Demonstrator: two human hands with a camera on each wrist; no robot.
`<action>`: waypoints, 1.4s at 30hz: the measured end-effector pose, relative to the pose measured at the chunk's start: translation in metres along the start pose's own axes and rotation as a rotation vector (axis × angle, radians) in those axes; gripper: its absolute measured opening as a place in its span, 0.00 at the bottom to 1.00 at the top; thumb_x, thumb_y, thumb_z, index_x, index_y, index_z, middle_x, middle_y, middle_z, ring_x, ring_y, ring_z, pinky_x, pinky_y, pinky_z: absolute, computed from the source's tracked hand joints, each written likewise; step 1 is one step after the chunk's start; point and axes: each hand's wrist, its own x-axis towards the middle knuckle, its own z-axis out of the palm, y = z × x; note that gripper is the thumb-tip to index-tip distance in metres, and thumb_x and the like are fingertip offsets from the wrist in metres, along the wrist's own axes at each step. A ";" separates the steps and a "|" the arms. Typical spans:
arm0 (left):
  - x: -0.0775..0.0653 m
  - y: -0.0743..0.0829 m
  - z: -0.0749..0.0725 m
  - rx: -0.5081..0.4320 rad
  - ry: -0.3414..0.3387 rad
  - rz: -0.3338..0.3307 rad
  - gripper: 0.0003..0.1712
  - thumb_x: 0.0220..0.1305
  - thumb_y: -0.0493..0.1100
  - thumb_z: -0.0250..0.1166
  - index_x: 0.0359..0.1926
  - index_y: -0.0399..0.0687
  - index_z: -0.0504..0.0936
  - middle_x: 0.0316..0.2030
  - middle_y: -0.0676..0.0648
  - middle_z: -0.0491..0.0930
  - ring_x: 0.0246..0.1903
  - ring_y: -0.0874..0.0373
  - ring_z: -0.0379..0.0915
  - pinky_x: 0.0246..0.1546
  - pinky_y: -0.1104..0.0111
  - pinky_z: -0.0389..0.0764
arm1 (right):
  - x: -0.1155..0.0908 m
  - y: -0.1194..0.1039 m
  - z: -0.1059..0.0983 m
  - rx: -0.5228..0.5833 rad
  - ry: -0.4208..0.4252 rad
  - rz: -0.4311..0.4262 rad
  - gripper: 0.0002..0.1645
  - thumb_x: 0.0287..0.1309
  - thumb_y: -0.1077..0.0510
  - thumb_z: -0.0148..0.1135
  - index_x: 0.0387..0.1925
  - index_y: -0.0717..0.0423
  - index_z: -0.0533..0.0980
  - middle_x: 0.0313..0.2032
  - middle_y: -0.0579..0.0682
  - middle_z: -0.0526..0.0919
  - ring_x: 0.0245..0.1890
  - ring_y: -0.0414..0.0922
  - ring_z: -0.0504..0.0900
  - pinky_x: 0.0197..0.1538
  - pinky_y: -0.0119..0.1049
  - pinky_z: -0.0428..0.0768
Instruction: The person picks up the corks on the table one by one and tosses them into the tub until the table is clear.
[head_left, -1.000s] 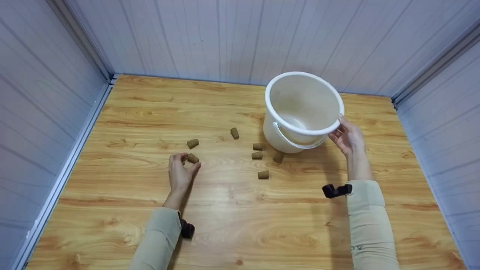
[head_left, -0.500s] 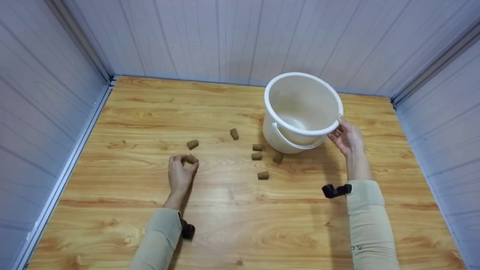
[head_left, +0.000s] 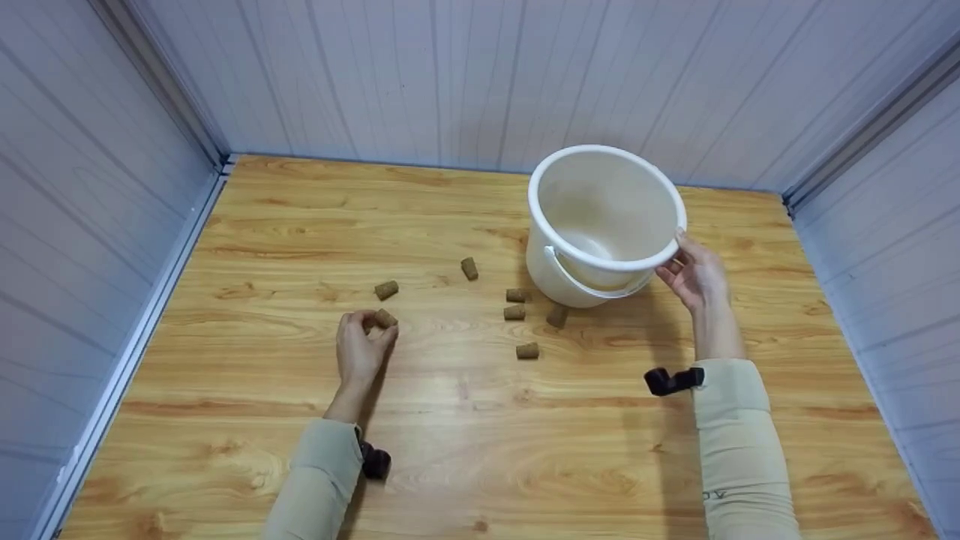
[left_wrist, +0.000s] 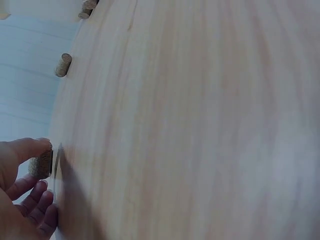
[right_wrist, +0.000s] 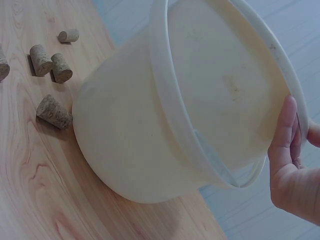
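Observation:
My left hand (head_left: 361,351) pinches a small brown cork (head_left: 385,318) between thumb and fingers, low over the wooden surface; the left wrist view shows the same cork (left_wrist: 41,164) in its grip. Just beyond lies another cork (head_left: 386,289). On the right, a white bucket (head_left: 551,270) stands with its mouth facing up and its handle hanging down the front. My right hand (head_left: 699,279) grips the bucket's rim at the near right, fingers and thumb on either side of it in the right wrist view, where the hand (right_wrist: 292,170) is partly cut off.
More corks lie between the left hand and the bucket: one farther back (head_left: 469,268), a side-by-side pair (head_left: 514,312), one nearer me (head_left: 527,351) and one by the bucket's base (head_left: 556,316). Pale panel walls (head_left: 375,75) enclose the wooden surface (head_left: 465,465) at back and sides.
My left thumb has drawn in slightly toward the fingers around the cork. The right hand, the bucket and the other corks look the same.

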 end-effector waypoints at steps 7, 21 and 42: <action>-0.003 0.005 0.000 -0.005 0.009 0.000 0.19 0.48 0.37 0.66 0.41 0.32 0.75 0.37 0.39 0.70 0.37 0.48 0.67 0.41 0.61 0.70 | 0.001 0.000 0.000 -0.007 -0.012 -0.010 0.09 0.59 0.61 0.52 0.30 0.65 0.73 0.21 0.55 0.76 0.20 0.49 0.78 0.24 0.34 0.77; -0.012 0.026 0.005 -0.046 0.043 0.136 0.17 0.45 0.36 0.69 0.37 0.34 0.76 0.34 0.40 0.71 0.34 0.46 0.67 0.36 0.61 0.68 | -0.002 0.000 0.001 -0.007 -0.007 -0.004 0.08 0.59 0.61 0.52 0.32 0.65 0.73 0.22 0.55 0.76 0.20 0.48 0.78 0.24 0.34 0.77; -0.024 0.075 0.011 -0.145 -0.015 0.289 0.18 0.45 0.38 0.70 0.39 0.38 0.77 0.35 0.43 0.71 0.35 0.49 0.67 0.30 0.62 0.69 | 0.000 0.000 0.000 0.013 -0.025 -0.006 0.08 0.58 0.61 0.53 0.31 0.64 0.74 0.23 0.55 0.76 0.21 0.48 0.78 0.24 0.35 0.77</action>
